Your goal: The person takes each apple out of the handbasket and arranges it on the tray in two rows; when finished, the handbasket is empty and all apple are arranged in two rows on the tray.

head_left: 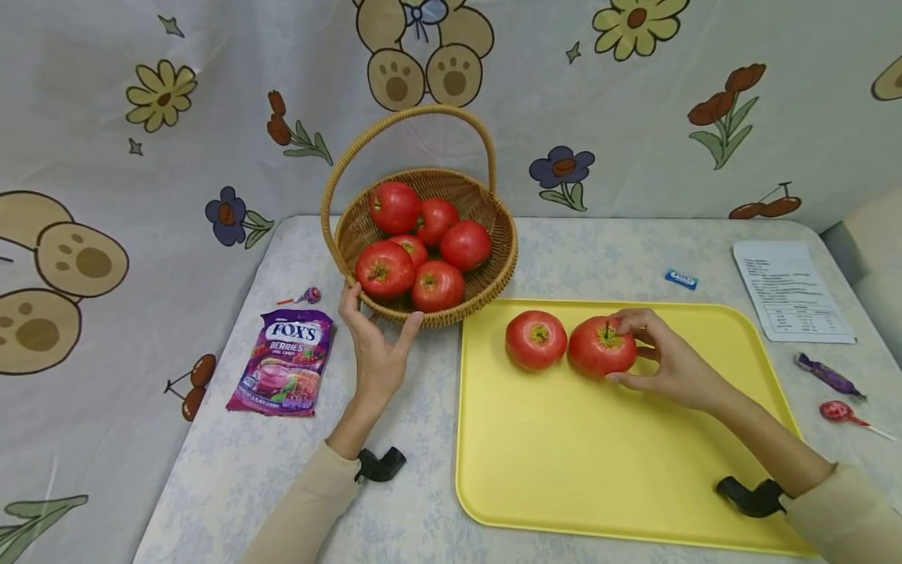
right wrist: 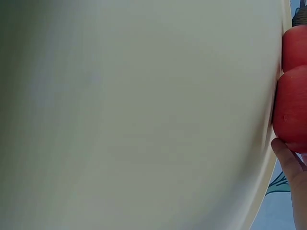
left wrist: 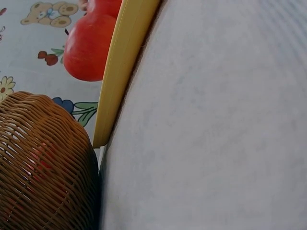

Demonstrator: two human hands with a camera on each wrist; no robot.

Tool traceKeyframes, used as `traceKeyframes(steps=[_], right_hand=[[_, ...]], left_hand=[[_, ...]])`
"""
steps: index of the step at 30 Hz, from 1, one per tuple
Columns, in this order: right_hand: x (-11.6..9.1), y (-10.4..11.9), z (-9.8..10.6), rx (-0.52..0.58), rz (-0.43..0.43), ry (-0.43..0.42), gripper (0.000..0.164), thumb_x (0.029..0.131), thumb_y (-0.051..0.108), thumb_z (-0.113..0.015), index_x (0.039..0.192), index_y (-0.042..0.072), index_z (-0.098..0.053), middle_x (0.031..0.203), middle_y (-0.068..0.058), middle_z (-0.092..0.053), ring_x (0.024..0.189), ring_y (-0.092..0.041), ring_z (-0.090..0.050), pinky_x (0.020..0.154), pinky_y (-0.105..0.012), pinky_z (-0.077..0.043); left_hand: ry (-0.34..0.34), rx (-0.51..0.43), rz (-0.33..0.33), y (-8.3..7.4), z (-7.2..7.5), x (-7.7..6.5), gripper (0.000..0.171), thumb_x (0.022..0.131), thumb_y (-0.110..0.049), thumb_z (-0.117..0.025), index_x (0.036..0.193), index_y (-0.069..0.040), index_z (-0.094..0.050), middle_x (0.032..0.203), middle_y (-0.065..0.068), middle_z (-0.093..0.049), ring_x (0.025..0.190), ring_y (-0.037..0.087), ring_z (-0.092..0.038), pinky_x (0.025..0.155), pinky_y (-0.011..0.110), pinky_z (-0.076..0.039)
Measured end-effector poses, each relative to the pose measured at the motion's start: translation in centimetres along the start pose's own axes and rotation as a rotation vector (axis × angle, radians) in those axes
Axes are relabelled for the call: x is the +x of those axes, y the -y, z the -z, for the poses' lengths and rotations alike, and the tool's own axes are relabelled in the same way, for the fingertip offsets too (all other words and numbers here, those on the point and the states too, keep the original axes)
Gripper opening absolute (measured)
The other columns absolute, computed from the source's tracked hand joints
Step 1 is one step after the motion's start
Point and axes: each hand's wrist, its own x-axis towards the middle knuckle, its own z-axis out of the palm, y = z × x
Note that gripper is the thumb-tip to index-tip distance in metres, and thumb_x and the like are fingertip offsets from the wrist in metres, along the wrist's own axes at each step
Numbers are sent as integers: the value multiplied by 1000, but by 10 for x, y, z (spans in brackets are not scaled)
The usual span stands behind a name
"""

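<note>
My left hand (head_left: 380,356) holds the front left of a wicker basket (head_left: 486,294), fingers at the rim by the handle's foot and thumb along the front. Several red apples (head_left: 438,286) lie inside the basket; its weave fills the lower left of the left wrist view. On the yellow tray (head_left: 564,470) my right hand (head_left: 665,356) grips a red apple (head_left: 595,348) between thumb and fingers, from its right side. Another apple (head_left: 535,341) sits against it on the left. In the right wrist view, the gripped apple (right wrist: 292,110) shows at the right edge.
Left of the basket lie a purple candy bag (head_left: 285,364) and a lollipop (head_left: 310,295). Behind the tray is a small blue wrapped candy (head_left: 681,279). To the right are a printed sheet (head_left: 792,290), a purple wrapped candy (head_left: 830,376) and a red lollipop (head_left: 836,412).
</note>
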Motion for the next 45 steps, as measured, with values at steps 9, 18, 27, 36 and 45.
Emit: traceKeyframes(steps=[9,18,27,36,45], right_hand=[[-2,1,-2,-30,-8,-9,68,65,-9,-85,119,1,-45,133,-5,-45,119,5,-46,90,-6,-43],[0,10,2,-60,103,-15,82,59,-9,-88,127,-4,-43,133,-18,-43,125,3,-43,94,-6,-40],[21,27,20,-131,224,-42,98,54,-15,-88,138,-7,-39,146,5,-36,132,-4,-40,100,-9,-37],[69,61,17,-134,306,8,98,58,-8,-89,143,2,-40,148,-6,-37,135,-3,-35,105,-12,-35],[129,96,-12,-104,350,105,84,71,8,-87,142,11,-44,148,-9,-39,136,-19,-35,108,-40,-41]], left_hand=[[1,-6,-4,0,0,-1,81,86,-8,-71,143,8,-15,157,30,0,149,37,-5,109,64,-27],[-3,-10,-12,0,-1,-1,81,86,-7,-71,143,8,-16,157,29,-1,149,36,-6,109,63,-28],[-10,-2,-11,0,-2,0,81,86,-8,-71,143,8,-15,157,29,0,150,35,-5,109,62,-30],[-19,-11,-29,0,-3,0,81,85,-8,-71,142,9,-16,156,31,-2,149,37,-6,109,62,-29],[-26,-9,-23,1,-2,0,80,85,-9,-71,141,9,-17,156,30,-3,149,36,-7,109,61,-28]])
